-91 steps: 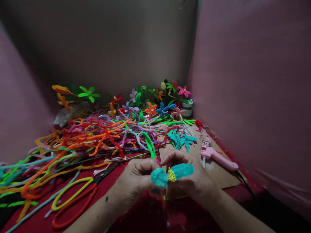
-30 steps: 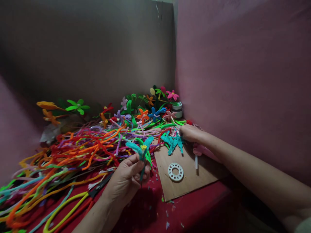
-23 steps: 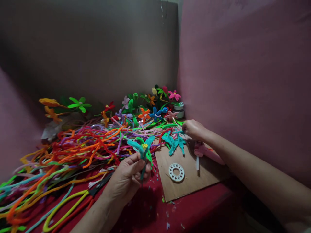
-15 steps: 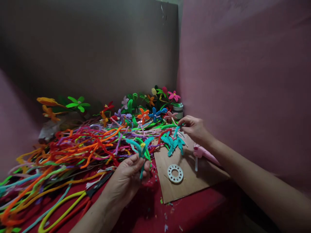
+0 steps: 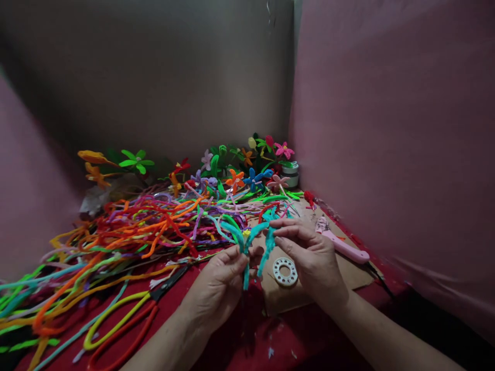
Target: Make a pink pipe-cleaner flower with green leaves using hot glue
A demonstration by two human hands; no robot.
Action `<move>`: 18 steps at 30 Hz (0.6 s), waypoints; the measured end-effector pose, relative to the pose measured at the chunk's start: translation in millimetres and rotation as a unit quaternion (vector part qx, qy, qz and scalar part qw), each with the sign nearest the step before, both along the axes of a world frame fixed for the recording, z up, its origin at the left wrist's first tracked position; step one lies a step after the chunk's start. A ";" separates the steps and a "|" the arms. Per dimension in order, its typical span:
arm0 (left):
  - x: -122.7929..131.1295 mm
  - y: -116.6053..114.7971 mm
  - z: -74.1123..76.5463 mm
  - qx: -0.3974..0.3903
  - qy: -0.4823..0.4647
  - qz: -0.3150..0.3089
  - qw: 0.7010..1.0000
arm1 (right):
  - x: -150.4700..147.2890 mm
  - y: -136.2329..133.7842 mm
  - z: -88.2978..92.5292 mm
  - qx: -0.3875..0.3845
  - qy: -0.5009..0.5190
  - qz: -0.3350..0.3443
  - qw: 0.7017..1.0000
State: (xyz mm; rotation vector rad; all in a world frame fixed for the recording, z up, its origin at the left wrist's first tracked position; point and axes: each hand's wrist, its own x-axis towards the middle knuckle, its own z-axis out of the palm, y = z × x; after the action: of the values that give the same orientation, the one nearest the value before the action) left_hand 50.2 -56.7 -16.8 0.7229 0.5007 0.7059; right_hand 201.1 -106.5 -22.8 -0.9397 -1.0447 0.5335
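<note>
My left hand [image 5: 216,283] is closed around the base of a teal pipe-cleaner flower [image 5: 253,233] with a yellow centre; its petals spread upward and a short stem end pokes out below the fingers. Close on its right, my right hand [image 5: 315,263] pinches a teal fuzzy petal piece [image 5: 266,252], which hangs down beside the flower. Whether the piece touches the flower I cannot tell. More teal fuzzy pieces [image 5: 273,212] show behind the right fingers, partly hidden.
A brown board [image 5: 286,304] on the red cloth bears a white ring with holes [image 5: 295,273] and a pink glue gun [image 5: 346,247]. Scissors [image 5: 116,304] with yellow and red handles lie left, by a heap of coloured pipe cleaners [image 5: 150,226]. Finished flowers [image 5: 253,179] stand behind.
My right hand has come from the far side of the board toward the left hand, bringing a teal petal piece. The left hand keeps its hold on the flower. The view has shifted slightly.
</note>
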 end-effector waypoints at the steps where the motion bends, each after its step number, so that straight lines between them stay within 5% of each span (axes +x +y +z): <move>1: 0.5 -1.1 -1.3 0.006 0.004 -0.009 1.000 | -1.5 1.2 -1.5 -0.005 0.015 0.001 1.000; 6: 1.8 -2.6 -5.2 0.023 0.016 0.001 1.000 | -8.4 1.5 -5.7 -0.026 0.018 0.006 0.999; 10: 0.9 -1.8 -5.9 0.006 0.016 0.017 1.000 | -10.5 -2.9 -7.4 -0.003 -0.132 -0.037 0.990; 18: 0.5 -3.1 -8.2 0.019 0.023 -0.006 1.000 | -9.2 -10.3 -15.0 0.081 -0.396 -0.161 0.901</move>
State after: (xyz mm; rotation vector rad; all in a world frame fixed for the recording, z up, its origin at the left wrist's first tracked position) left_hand 50.7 -59.8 -24.9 0.7780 0.5253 0.6910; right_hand 191.9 -116.9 -37.8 -1.1804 -1.5841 -0.2526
